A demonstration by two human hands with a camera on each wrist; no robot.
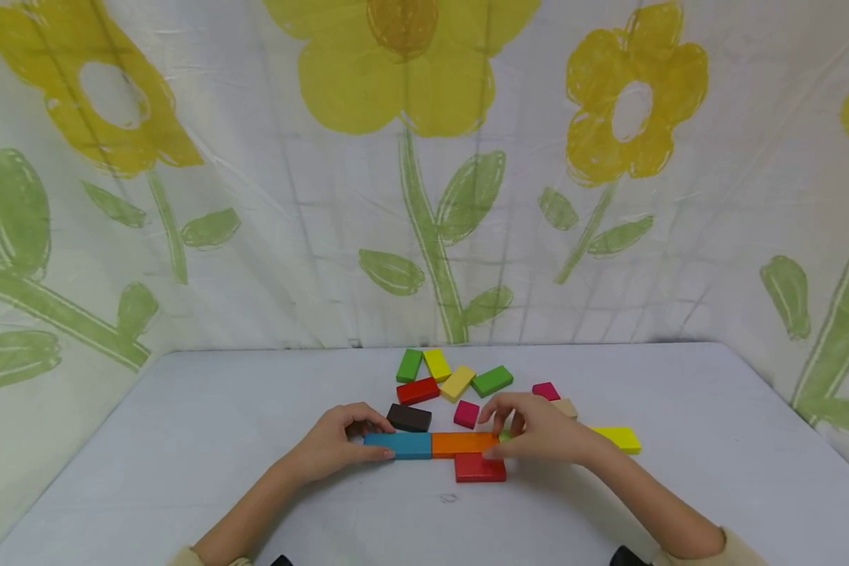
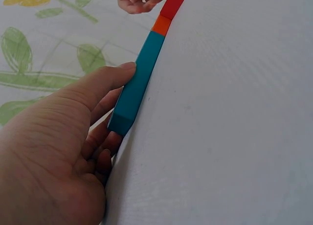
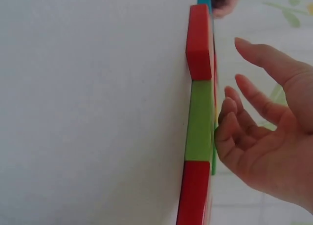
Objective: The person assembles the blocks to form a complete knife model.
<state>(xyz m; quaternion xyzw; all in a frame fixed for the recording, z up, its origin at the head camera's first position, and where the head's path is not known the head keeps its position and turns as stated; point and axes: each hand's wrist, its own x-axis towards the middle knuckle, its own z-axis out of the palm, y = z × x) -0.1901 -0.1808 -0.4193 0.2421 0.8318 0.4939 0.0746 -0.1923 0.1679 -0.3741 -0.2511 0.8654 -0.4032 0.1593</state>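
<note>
A blue block (image 1: 403,446) lies end to end with an orange block (image 1: 460,444) in a row on the table. My left hand (image 1: 336,446) pinches the blue block's left part, its thumb (image 2: 128,67) on the near side and fingers on the far side. Against the orange block's near side lies a red block (image 1: 479,468). Over the row's right part hovers my right hand (image 1: 538,428), fingers loosely bent and holding nothing. Below it the right wrist view shows a light green block (image 3: 199,120) and another red block (image 3: 192,193), both mostly hidden in the head view.
Behind the row lie a dark brown block (image 1: 409,417), a small pink block (image 1: 466,413), a red block (image 1: 418,391) and several green and yellow blocks. A yellow block (image 1: 619,440) sits beyond my right wrist. A flower-printed curtain (image 1: 311,299) hangs at the white table's back edge.
</note>
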